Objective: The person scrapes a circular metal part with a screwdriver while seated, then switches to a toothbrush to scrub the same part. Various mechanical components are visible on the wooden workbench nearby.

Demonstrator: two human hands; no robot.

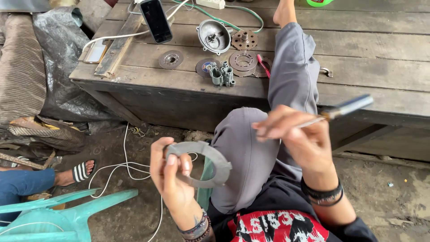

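My left hand (172, 179) grips a flat grey metal ring (210, 159) by its left rim, holding it up over my raised knee in grey trousers (244, 152). My right hand (298, 136) holds a screwdriver (342, 109) with a clear handle pointing up and right; its thin shaft runs back into my fingers, a little to the right of the ring. My leg stretches across the wooden table (367, 49), foot at the far edge.
On the table lie a round metal housing (214, 36), several metal discs (242, 60), a cluster of small grey pistons (222, 75), a phone (156, 20) and white cables. A teal plastic chair (67, 210) and another person's sandalled foot (78, 172) are at left.
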